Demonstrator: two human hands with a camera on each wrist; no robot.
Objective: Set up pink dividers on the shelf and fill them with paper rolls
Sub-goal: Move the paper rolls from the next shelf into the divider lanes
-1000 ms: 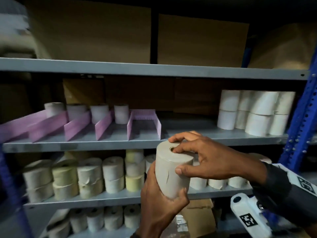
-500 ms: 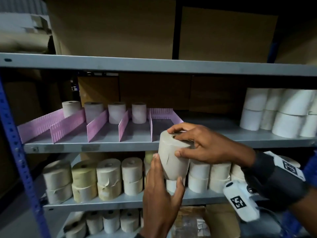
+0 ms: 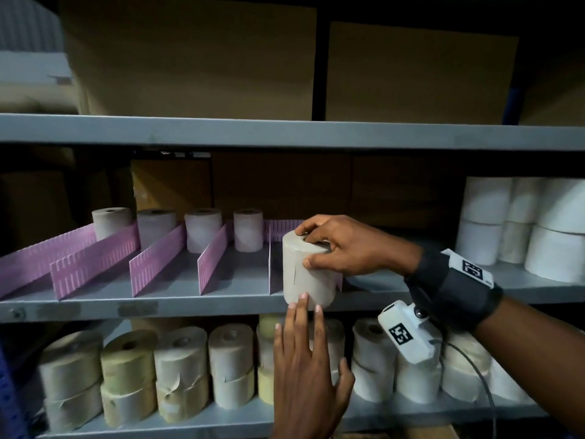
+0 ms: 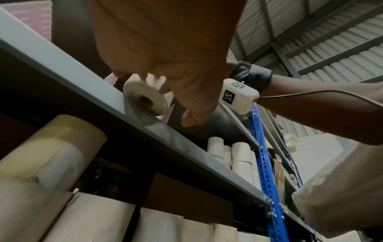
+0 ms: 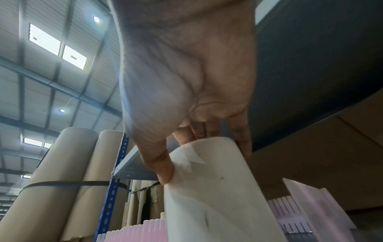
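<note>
Since a second ago the roll [image 3: 308, 274] has gone from mid-air below the shelf [image 3: 221, 304] up onto its near edge, and the left hand [image 3: 308, 372] has let go of it.

The shelf carries a row of pink dividers [image 3: 158, 264] running near to far, so the setting-up looks done. Four slots each hold one roll at the far end [image 3: 202, 229]. The fifth roll stands at the near end of the rightmost slot, partly overhanging the edge in the left wrist view. The right hand [image 3: 342, 248] grasps it from above, thumb on its side and fingers over its top. The left hand is released, fingers straight, their tips touching the roll's base. The roll seems to need pushing back, and each slot has room for more.
</note>
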